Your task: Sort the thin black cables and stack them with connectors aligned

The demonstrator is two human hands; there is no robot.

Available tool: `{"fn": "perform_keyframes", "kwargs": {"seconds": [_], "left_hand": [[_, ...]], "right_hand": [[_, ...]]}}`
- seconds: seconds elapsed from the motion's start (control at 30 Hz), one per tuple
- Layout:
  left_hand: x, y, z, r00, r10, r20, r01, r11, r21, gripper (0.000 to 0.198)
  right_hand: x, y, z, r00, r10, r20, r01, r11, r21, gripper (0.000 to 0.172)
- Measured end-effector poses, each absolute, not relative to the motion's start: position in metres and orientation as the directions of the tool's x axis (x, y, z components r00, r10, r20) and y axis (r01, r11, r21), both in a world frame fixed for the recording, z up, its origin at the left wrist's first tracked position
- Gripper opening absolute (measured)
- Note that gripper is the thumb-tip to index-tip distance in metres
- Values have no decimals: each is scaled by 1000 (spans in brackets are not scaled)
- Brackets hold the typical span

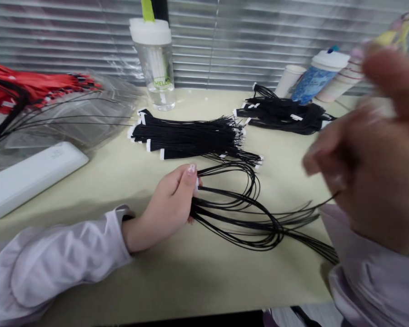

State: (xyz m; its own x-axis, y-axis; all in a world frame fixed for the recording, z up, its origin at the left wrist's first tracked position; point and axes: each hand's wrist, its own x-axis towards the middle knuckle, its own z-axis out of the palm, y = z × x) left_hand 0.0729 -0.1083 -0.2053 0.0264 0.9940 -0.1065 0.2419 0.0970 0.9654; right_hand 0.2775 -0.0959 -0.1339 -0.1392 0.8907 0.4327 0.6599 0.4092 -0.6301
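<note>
Gripping a loose black wire bundle (pixel 259 222) in the left hand (pixel 165 209), fingers (pixel 187 179) closed around it, wires lying across the counter (pixel 177 281); right hand (pixel 371 150) blurred, finger state indeterminable.

A clear bottle (pixel 155 75) and blue tumbler (pixel 313 81) stand before window blinds (pixel 231 36), with red cords (pixel 30 84) far left.

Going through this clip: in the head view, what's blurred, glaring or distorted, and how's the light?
Head view: the right hand is badly blurred at the frame's right edge, while the left hand and the black wires it holds are sharp; the window blinds are bright and look slightly bowed; shadows on the table are soft.
</note>
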Motion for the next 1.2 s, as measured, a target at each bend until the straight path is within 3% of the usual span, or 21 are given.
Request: {"fn": "perform_keyframes", "kwargs": {"seconds": [0.07,0.17,0.27,0.43,0.53,0.73,1.2], "left_hand": [[73,-108,-206,30,994,-105,218,96,971,40],[73,-108,-207,51,995,-84,205,72,976,39],[72,-109,-208,70,996,-47,245,29,969,37],[72,-110,-207,96,995,-8,273,-18,962,34],[71,-110,-208,102,995,-13,259,-14,966,34],[70,-109,-208,124,992,25,349,-67,935,34],[70,-109,-208,155,988,27,344,-79,936,36]], "right_hand": [[263,-98,-137,-225,904,364,544,427,-722,37],[248,-99,-146,-416,879,231,623,461,-632,7],[242,-96,-157,-472,851,230,674,516,-529,12],[240,-92,-165,-520,809,274,637,581,-507,17],[239,-94,-164,-509,804,308,604,589,-538,18],[233,-97,-168,-373,879,296,611,473,-635,5],[230,-94,-168,-384,882,274,573,460,-678,10]]}}
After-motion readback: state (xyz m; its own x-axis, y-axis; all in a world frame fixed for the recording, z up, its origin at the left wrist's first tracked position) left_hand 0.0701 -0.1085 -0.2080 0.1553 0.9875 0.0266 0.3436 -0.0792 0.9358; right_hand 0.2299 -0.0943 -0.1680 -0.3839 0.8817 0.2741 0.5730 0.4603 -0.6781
